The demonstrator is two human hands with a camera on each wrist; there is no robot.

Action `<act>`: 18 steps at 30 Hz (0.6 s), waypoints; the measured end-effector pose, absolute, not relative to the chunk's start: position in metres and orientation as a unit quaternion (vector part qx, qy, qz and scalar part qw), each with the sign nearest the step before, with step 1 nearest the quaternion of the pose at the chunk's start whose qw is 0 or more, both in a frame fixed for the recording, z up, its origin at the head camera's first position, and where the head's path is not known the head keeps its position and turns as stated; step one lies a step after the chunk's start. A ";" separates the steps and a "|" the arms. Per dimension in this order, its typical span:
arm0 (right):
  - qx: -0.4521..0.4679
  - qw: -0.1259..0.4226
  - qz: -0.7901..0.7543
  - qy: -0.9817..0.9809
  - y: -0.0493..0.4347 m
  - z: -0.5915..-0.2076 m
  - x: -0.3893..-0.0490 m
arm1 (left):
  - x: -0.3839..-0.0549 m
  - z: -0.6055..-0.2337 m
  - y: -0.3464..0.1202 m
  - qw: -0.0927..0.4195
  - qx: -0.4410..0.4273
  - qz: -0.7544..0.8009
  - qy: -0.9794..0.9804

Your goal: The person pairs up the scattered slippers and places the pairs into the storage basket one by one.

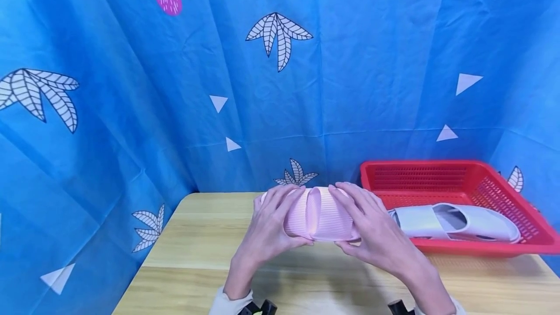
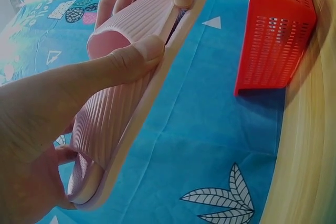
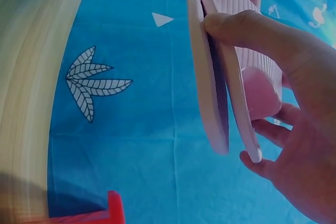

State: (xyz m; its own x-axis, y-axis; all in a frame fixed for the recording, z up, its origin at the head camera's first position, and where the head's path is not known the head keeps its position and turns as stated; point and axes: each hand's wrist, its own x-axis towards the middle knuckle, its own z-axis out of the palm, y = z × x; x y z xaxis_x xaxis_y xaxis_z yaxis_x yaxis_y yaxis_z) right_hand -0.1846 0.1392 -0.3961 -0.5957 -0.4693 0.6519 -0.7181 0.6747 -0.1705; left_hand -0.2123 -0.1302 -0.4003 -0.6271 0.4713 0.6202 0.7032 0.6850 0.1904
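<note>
Between both hands, a pair of pink slippers [image 1: 333, 214] with ribbed straps is held raised above the wooden table. Their two soles lie against each other, and a narrow gap shows between them in the right wrist view. My left hand [image 1: 269, 225] grips the left end, its thumb [image 2: 131, 59] lying across the ribbed strap [image 2: 113, 124] towards the sole edge. At the other end my right hand [image 1: 376, 227] grips the pair, its thumb [image 3: 241, 27] pressing the edge of one sole [image 3: 239, 98] and its fingers behind.
A red basket [image 1: 498, 248] stands at the table's right side, holding white slippers [image 1: 420, 221]. The wooden table [image 1: 192, 247] extends to the left and front. A blue patterned curtain [image 1: 372, 72] hangs behind and at the sides.
</note>
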 end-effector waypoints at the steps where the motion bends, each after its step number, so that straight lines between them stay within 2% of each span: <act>1: 0.343 0.292 0.212 -0.867 0.140 -0.396 -0.185 | -0.213 -0.400 -0.130 0.272 -0.334 -0.212 -0.877; 18: 0.283 0.299 0.253 -0.876 0.163 -0.390 -0.176 | -0.216 -0.403 -0.137 0.298 -0.309 -0.206 -0.879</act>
State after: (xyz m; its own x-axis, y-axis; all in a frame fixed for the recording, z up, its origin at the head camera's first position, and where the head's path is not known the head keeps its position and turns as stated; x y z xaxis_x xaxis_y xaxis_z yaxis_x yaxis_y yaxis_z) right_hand -0.1761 0.1631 -0.3904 -0.6612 -0.3443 0.6666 -0.6465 0.7122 -0.2734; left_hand -0.2157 -0.1374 -0.4027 -0.6315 0.4217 0.6507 0.6664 0.7241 0.1774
